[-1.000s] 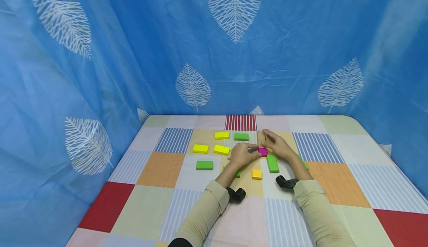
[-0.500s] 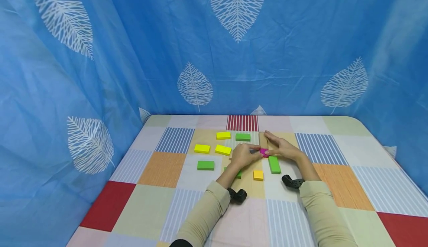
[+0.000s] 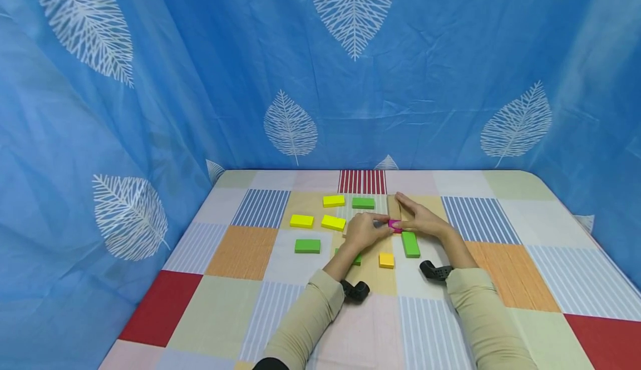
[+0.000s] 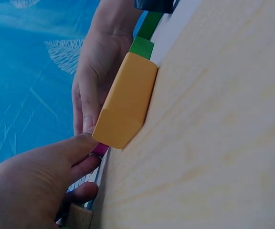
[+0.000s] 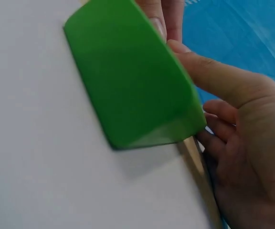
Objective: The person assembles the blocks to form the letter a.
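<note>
A small magenta block (image 3: 392,223) lies between my two hands right of the table's middle. My left hand (image 3: 364,231) pinches it from the left with thumb and index finger; in the left wrist view only a sliver shows past the thumb. My right hand (image 3: 424,222) touches the block with its thumb, and its index finger reaches along a tan wooden block (image 3: 393,207) behind. A green block (image 3: 410,245) lies just in front of the right hand and hides part of it in the right wrist view. An orange-yellow block (image 3: 386,260) sits nearer the person.
Yellow blocks (image 3: 302,221) and green blocks (image 3: 307,246) lie scattered to the left on the patchwork tablecloth (image 3: 240,253). Another green block (image 3: 356,260) is partly under the left wrist. A blue leaf-patterned curtain (image 3: 225,69) hangs behind the table.
The right thumb has come down onto the magenta block, and the right forearm has shifted slightly right. My left hand keeps its pinch; the loose blocks lie as before.
</note>
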The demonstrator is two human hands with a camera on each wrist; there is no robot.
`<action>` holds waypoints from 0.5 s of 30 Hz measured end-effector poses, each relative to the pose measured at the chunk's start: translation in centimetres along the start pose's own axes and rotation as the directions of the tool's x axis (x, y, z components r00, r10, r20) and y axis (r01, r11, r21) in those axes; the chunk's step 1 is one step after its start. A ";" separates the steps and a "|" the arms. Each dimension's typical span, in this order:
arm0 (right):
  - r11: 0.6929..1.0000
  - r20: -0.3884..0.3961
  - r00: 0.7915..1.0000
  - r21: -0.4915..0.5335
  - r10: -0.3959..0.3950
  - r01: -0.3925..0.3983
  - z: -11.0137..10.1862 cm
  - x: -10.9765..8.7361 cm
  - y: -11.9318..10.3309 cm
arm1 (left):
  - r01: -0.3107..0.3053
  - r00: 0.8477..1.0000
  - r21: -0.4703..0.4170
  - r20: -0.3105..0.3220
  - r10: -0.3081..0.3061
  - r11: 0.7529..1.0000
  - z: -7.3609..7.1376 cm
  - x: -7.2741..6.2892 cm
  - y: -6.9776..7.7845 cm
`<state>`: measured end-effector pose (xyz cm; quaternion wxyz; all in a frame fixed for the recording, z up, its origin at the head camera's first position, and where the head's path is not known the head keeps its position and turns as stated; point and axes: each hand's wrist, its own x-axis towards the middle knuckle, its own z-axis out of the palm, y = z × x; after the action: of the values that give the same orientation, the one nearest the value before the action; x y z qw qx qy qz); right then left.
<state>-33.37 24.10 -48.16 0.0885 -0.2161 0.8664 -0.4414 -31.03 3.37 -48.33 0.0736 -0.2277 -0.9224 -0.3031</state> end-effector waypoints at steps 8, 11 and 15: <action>0.997 -0.004 0.999 -0.062 0.054 -0.055 0.2 0.2 -0.1 | 0.000 1.000 0.014 -0.012 0.000 1.000 0.0 0.0 0.2; 0.996 0.011 0.998 -0.067 0.064 -0.063 0.1 0.3 -0.2 | 0.003 1.000 0.014 -0.007 -0.003 1.000 -0.1 0.0 0.2; 0.994 0.014 0.998 -0.091 0.067 -0.066 0.1 0.3 -0.5 | 0.004 1.000 -0.003 0.009 -0.004 1.000 -0.3 0.0 0.0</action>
<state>-33.45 23.69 -47.80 0.1008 -0.1948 0.8913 -0.3967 -30.98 3.19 -48.08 0.0686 -0.2274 -0.9228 -0.3034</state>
